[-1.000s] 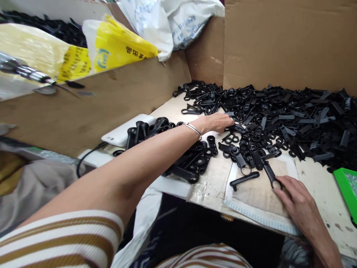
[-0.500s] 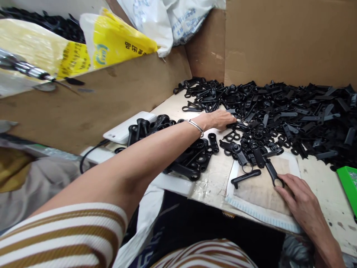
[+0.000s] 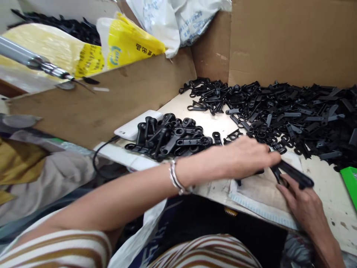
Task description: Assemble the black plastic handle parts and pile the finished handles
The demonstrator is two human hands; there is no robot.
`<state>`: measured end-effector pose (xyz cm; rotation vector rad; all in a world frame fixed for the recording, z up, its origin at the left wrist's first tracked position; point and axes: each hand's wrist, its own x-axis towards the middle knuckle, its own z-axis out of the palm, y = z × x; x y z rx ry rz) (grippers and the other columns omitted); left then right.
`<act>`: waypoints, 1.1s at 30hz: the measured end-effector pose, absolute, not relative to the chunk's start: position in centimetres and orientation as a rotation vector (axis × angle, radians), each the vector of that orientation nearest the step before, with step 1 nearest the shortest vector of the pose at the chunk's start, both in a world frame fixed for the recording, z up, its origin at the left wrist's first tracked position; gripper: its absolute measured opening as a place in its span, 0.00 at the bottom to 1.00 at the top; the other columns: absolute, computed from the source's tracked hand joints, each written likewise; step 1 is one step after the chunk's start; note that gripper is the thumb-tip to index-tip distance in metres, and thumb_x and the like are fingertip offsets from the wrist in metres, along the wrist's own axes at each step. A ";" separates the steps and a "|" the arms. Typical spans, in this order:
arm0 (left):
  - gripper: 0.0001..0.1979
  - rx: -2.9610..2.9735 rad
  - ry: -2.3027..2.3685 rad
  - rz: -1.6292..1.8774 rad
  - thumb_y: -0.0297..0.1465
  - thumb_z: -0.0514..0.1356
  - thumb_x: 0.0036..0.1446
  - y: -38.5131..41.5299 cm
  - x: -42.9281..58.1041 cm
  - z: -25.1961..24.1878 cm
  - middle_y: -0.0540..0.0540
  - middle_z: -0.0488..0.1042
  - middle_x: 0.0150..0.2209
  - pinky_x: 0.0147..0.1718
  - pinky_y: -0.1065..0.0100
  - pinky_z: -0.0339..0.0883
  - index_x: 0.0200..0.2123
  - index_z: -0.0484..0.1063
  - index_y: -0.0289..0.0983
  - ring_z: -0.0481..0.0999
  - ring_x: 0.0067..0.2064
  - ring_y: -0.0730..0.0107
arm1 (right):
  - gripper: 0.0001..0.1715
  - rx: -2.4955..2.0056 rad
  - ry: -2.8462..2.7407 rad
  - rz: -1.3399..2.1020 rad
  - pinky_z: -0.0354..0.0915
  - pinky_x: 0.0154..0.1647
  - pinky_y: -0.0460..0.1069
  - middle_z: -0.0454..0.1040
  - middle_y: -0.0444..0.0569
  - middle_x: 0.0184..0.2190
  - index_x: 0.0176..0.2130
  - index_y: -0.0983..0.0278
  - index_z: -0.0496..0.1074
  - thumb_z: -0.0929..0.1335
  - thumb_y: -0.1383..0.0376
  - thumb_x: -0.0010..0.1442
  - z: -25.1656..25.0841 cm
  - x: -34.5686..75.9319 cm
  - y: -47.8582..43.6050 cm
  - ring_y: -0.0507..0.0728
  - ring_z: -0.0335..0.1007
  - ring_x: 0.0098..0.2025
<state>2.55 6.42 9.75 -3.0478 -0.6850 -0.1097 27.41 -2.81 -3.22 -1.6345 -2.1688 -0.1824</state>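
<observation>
At upper left, an electric screwdriver (image 3: 30, 57) slants over a cardboard wall (image 3: 125, 100). Rightward, a heap of black plastic arms (image 3: 178, 138) lies on the workbench (image 3: 334, 203). Next, the left hand (image 3: 245, 158) grips 1 long black bar (image 3: 298, 175) — it crosses in front of the right hand (image 3: 305, 204), whose thumb and fingers pinch a ring-ended black lever (image 3: 276, 175) over a white-edged mat (image 3: 259, 197). Far right: a green tray (image 3: 348, 182).

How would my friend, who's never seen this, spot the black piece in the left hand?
Find the black pile by the cardboard wall. Nearer, past a silver bracelet, the left hand has a long black piece in its grip. Unlike the piled parts, its rounded end shows in front of the right hand.
</observation>
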 end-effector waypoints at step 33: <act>0.18 -3.844 -1.758 -1.280 0.36 0.46 0.68 -0.6 2.8 3.1 0.45 0.76 0.31 0.33 0.67 0.67 0.43 0.74 0.34 0.73 0.30 0.69 | 0.17 -1.675 -1.961 0.446 0.71 0.42 0.51 0.81 0.49 0.38 0.48 0.61 0.78 0.65 0.59 0.64 4.9 27.0 4.5 0.57 0.78 0.38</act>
